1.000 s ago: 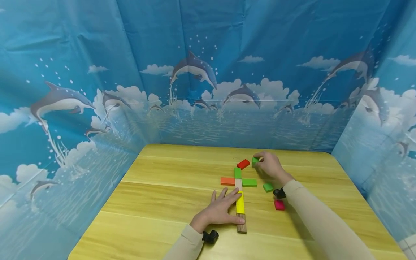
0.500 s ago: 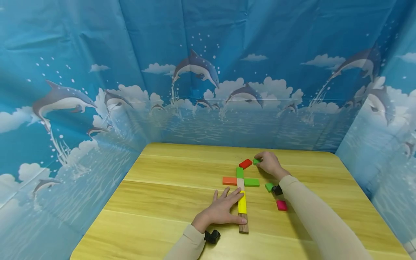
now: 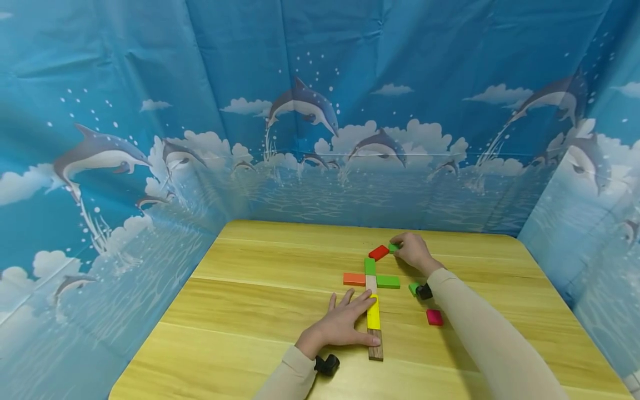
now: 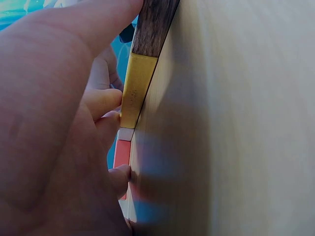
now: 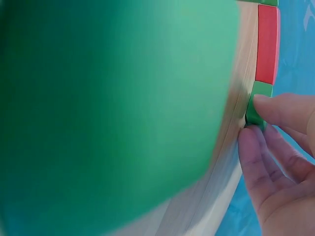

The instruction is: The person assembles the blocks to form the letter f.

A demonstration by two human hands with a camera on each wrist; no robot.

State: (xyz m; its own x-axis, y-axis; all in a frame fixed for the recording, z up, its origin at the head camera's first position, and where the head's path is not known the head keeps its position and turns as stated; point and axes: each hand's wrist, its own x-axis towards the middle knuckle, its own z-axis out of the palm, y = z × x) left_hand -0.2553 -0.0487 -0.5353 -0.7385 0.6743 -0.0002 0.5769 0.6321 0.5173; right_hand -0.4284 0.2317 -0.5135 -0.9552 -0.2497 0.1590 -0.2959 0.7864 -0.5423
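Note:
A cross of flat blocks lies on the wooden table: a column of brown, yellow, pale and green pieces, with an orange block left and a green block right. My left hand rests flat against the column's left side, thumb at the brown block, fingers by the yellow one. My right hand pinches a small green block that touches the end of a red block.
A loose green block and a pink block lie right of the cross, under my right forearm. A blurred green surface fills most of the right wrist view. Dolphin-print blue curtains wall the table on three sides.
My right hand has slid the small green block a little left, up against the red block. The left hand has stayed put.

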